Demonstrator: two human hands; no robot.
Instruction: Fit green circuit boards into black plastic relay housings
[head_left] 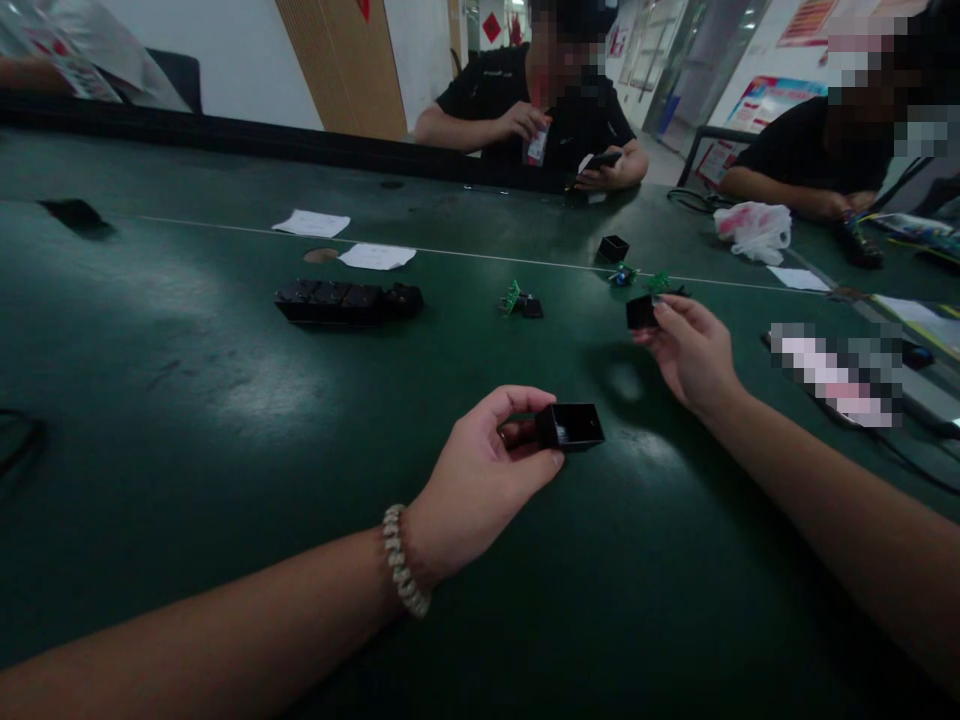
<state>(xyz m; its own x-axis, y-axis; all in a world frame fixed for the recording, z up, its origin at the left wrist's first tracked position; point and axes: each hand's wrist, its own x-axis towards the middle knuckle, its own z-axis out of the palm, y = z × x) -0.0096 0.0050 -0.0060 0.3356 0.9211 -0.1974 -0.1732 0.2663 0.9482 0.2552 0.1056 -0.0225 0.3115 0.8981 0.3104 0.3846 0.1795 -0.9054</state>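
My left hand, with a beaded bracelet at the wrist, grips a glossy black box between thumb and fingers, low over the green table. Farther to the right, my right hand pinches a small black piece by its right side. Just beyond that piece lie green circuit parts, a small board with blue on it and an open black box. Left of them is another green board beside a small black part.
A row of black boxes stands at the left centre, with paper sheets behind it. A phone with a cable lies at the right, and a plastic bag behind. Several people sit across the table.
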